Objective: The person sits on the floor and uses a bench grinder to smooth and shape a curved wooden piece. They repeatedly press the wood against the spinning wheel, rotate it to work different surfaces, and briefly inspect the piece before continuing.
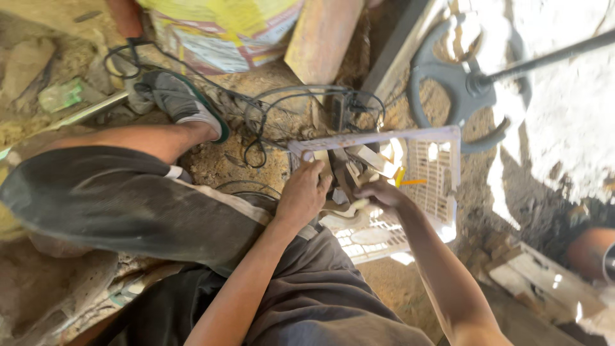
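Sorting pale scrap pieces (349, 168) inside the white plastic crate (442, 173).
Left hand (304, 192) closed on the pile, right hand (379, 192) pinching one pale piece; steady the crate rim and lift pieces singly.

Crate (442, 173) — matt white plastic; ground (564, 109) — rough dirt.

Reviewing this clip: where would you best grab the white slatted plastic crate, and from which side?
Probably the crate's far top rim, the pale bar, gripped from above beside the left hand already resting at that edge. The rim is bare and straight, while the inside is cluttered with parts under the right hand.
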